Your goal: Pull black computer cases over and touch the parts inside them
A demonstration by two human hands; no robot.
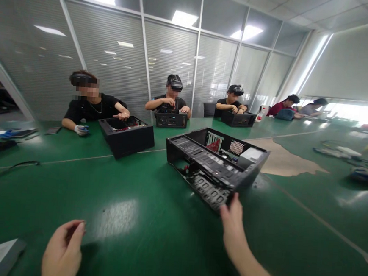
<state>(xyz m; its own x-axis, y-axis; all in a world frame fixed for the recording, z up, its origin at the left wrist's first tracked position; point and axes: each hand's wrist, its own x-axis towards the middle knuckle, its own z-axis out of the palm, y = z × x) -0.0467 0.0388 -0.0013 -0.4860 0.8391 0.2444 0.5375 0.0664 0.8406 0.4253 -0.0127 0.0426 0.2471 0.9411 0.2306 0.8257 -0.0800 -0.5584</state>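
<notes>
A black computer case (pixel 214 157) lies on the green table with its side panel off. Inside it I can make out a red board (pixel 213 145), and its near face is an open metal frame. My right hand (pixel 233 222) grips the case's near right corner, thumb on one side and fingers on the other. Apart from the case, at the lower left, my left hand (pixel 63 249) is closed in a pinch; anything between its fingertips is too small to name. Left of that hand is a grey box-shaped part (pixel 1 255) with a white and yellow label, partly cut off.
Across the table, several people work; one reaches into another black case (pixel 129 140). Brown sheet material (pixel 287 159) lies right of my case. A black cable (pixel 16 165) runs along the left, and cables and gloves (pixel 339 150) lie at the right.
</notes>
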